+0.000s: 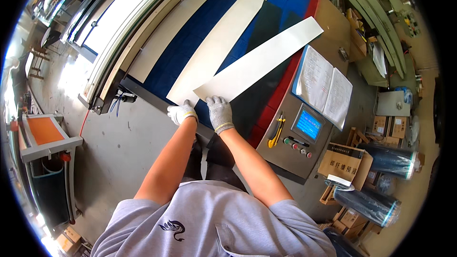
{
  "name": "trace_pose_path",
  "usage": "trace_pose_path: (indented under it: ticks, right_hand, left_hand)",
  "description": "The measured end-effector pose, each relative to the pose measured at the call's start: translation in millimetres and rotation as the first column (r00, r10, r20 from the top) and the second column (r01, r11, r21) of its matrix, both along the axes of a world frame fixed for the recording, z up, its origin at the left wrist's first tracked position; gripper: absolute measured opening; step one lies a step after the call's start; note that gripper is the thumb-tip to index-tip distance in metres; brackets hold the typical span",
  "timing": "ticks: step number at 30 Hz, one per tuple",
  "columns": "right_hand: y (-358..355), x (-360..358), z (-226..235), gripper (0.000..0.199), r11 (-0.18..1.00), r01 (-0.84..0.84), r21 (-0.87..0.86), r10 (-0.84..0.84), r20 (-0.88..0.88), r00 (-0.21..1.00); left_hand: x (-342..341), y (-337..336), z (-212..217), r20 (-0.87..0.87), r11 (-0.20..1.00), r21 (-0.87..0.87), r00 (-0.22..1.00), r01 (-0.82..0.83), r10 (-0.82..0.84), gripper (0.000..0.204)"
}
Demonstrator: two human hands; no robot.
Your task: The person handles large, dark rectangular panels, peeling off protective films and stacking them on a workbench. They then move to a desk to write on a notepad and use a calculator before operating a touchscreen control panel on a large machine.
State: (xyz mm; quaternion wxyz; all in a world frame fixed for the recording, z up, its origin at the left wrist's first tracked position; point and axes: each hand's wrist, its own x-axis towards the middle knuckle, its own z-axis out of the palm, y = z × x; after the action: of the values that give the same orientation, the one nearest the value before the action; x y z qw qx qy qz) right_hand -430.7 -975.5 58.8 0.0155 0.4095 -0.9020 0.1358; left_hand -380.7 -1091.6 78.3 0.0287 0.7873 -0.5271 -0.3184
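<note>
My left hand [182, 113], in a pale knit glove, has its fingers bent at the near end of a long white strip [223, 43], closed on its edge. Beside it, my right hand [219, 113], gloved the same way, grips the near end of a second white strip [262, 59]. That strip slants away to the far right and overlaps the first near my hands. My right thumb and the undersides of both hands' fingers are mostly hidden. Both strips lie over a blue table surface [190, 43] with dark sheet pieces [264, 26] on it.
Another pale strip [159, 47] lies along the machine's long rail [138, 28] at left. On the right-hand panel are an open book of papers [323, 83], a lit screen [308, 123], a yellow-handled cutting tool [276, 132] and several buttons [295, 146]. Boxes [340, 162] and wrapped rolls [369, 202] stand beyond.
</note>
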Motion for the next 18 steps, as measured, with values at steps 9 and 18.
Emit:
trace_pose_path:
  ticks: [9,18]
  right_hand:
    - [-59.9,11.1,-6.2,0.025,0.954,-0.099,-0.283,0.134,0.105,0.985]
    - [-39.2,-9.5,49.1,0.034,0.833,-0.112,-0.542,0.237,0.166,0.957]
  left_hand:
    - [28.7,-9.7,-40.5,-0.298,0.957,-0.243,0.926,0.16,-0.231,0.032]
    - [34.2,-47.6,34.3,-0.914,0.922,0.078,0.396,0.38,-0.086,0.009]
